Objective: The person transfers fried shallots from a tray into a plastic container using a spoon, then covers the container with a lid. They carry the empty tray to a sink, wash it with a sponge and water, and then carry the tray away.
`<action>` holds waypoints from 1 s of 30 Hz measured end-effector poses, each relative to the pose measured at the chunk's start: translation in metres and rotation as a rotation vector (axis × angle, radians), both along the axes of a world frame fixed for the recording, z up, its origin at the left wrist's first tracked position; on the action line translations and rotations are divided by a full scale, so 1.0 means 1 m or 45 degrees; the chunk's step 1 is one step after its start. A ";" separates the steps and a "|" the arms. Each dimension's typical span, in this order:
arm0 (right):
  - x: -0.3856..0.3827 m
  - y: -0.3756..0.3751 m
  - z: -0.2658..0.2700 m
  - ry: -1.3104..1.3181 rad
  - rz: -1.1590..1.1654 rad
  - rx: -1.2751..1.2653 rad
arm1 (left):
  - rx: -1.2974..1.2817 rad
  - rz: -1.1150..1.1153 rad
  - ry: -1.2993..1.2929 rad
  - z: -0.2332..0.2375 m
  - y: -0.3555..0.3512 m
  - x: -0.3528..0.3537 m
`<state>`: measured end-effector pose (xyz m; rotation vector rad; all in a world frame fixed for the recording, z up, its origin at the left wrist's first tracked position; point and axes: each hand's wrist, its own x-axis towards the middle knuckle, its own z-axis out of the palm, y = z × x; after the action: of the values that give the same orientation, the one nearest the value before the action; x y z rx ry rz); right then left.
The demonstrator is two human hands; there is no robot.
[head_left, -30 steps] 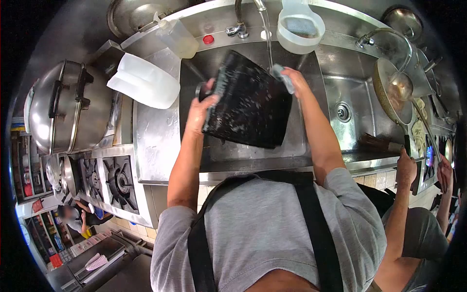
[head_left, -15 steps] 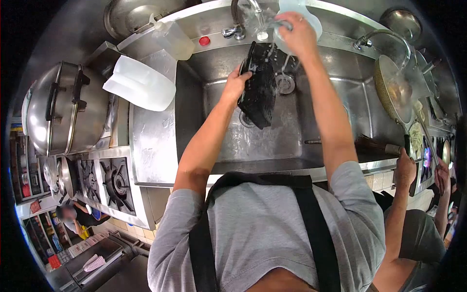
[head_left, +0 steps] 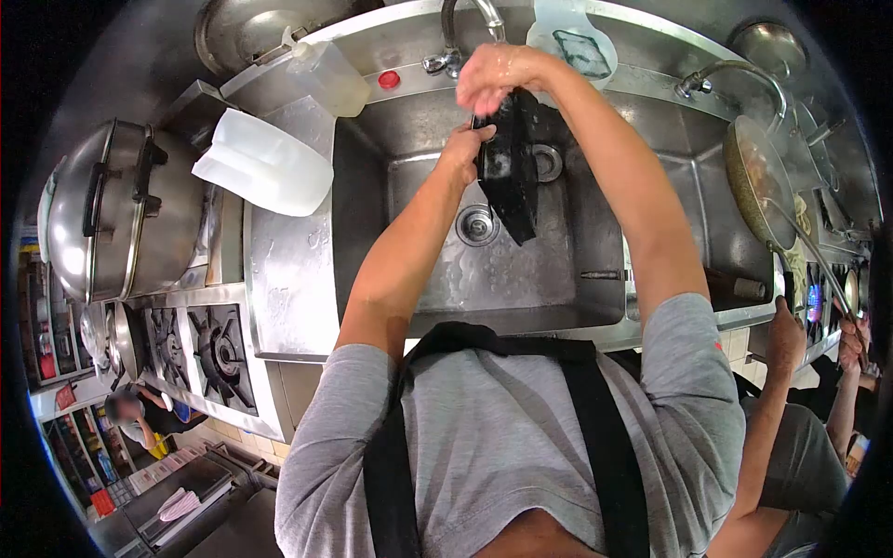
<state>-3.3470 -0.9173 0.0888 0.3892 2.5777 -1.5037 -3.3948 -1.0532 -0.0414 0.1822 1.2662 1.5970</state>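
My left hand [head_left: 465,153] grips the edge of a wet black rectangular container [head_left: 510,172], tilted on its side over the sink [head_left: 507,302]. My right hand [head_left: 488,79] is held above the container's upper end, just below the tap [head_left: 488,14]. Its fingers hang loosely apart, a little blurred, and nothing shows in them. A green-edged scouring pad [head_left: 583,53] lies on a pale plastic holder [head_left: 551,17] behind the sink. Part of the container's far end is hidden by my right hand.
Left of the sink stand a cut white plastic jug [head_left: 265,163], a spray bottle [head_left: 330,79] and a red cap [head_left: 389,80]. A large lidded steel pot [head_left: 126,209] is further left. To the right, a co-worker's hand [head_left: 787,335] holds a pan [head_left: 744,181] near another tap [head_left: 739,63].
My right hand has let go of the scouring pad, now on the pale holder, and moved left above the container. The container has shifted slightly right. The splashing water is no longer visible.
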 end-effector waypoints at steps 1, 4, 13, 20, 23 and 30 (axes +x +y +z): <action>0.005 -0.007 0.007 0.011 0.086 -0.041 | -0.006 0.015 0.044 -0.014 0.007 -0.005; -0.006 -0.004 0.004 -0.050 0.026 0.286 | -0.061 0.015 0.056 -0.019 0.009 -0.002; 0.008 -0.003 0.006 0.034 0.081 0.204 | -0.045 -0.158 0.152 0.005 0.001 -0.005; 0.019 -0.003 0.002 -0.143 -0.035 -0.186 | -0.074 -0.083 0.152 0.000 -0.014 -0.023; -0.002 0.007 -0.007 -0.289 0.065 0.878 | -0.011 -0.093 0.104 -0.009 -0.022 -0.037; -0.004 0.017 -0.032 0.267 -0.091 0.987 | -0.086 -0.238 0.510 0.007 -0.035 -0.049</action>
<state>-3.3509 -0.9002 0.0568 0.4089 3.2624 -0.5072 -3.4440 -1.0881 -0.0343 0.5837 1.5551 1.3951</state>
